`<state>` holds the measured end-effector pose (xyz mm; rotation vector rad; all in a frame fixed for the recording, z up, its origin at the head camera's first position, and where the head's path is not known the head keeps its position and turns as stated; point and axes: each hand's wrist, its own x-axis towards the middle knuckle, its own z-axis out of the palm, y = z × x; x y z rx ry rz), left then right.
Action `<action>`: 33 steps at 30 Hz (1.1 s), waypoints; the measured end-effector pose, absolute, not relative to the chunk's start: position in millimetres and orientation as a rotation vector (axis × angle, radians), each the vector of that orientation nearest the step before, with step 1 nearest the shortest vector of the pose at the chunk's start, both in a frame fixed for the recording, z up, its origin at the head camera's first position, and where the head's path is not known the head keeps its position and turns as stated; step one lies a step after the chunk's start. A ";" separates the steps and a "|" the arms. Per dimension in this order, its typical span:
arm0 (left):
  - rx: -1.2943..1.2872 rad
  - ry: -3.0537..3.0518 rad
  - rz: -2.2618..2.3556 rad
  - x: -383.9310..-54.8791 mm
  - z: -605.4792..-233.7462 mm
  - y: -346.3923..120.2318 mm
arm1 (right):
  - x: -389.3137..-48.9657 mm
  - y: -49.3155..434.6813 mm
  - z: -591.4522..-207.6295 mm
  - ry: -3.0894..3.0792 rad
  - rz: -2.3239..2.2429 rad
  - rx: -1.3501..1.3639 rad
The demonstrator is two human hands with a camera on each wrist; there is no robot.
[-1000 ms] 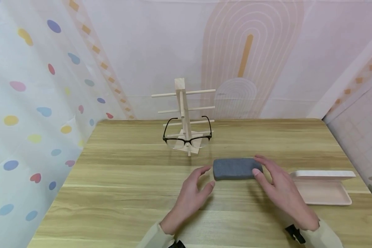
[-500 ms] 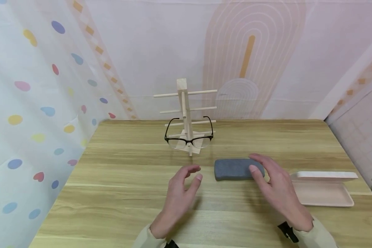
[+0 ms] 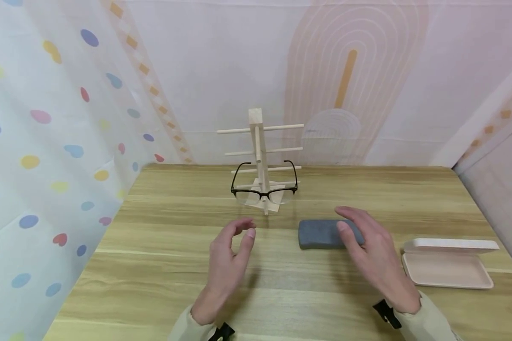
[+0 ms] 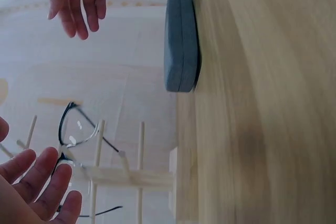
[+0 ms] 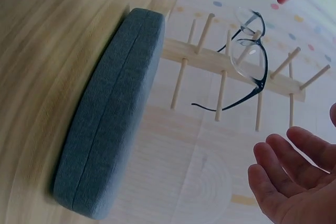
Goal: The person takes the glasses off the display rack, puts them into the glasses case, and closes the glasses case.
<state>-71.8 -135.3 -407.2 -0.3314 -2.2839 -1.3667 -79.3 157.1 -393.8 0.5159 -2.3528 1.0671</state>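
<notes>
1. From where I stand, the grey-blue case lies closed on the wooden table, near ten o'clock from the right hand, which hovers above its right end with a gap between them.
2. That right hand is released: its thumb and fingers are spread in a loose curve, gripping nothing.
3. For the left hand, the same case sits just short of three o'clock, well apart from it. This hand is released too, its fingers softly bent.
4. The case's outside has a woven, cloth-like look, with a seam running lengthwise; its lid hides whatever may be inside.
5. Between three and four o'clock from the right hand, a pale pink case stands with its lid raised, showing a shallow, smooth tray.
6. At about one o'clock from the left hand, black-framed glasses rest on a pegged wooden stand, lenses towards the person.
</notes>
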 end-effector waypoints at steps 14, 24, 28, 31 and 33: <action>-0.289 -2.256 -1.166 -82.3 -400.9 -158.5 | -85.7 142.4 -392.3 -2.377 1.082 0.539; -0.280 -2.281 -1.102 -94.4 -398.9 -171.7 | -95.3 131.6 -391.3 -2.469 1.087 0.533; -0.242 -2.323 -1.093 -99.0 -397.7 -176.3 | -100.4 126.6 -391.4 -2.499 1.080 0.536; -0.214 -2.368 -1.089 -101.6 -395.7 -178.5 | -103.4 122.6 -390.0 -2.542 1.076 0.530; -0.204 -2.399 -1.083 -102.9 -393.4 -179.2 | -104.9 120.3 -389.0 -2.572 1.082 0.522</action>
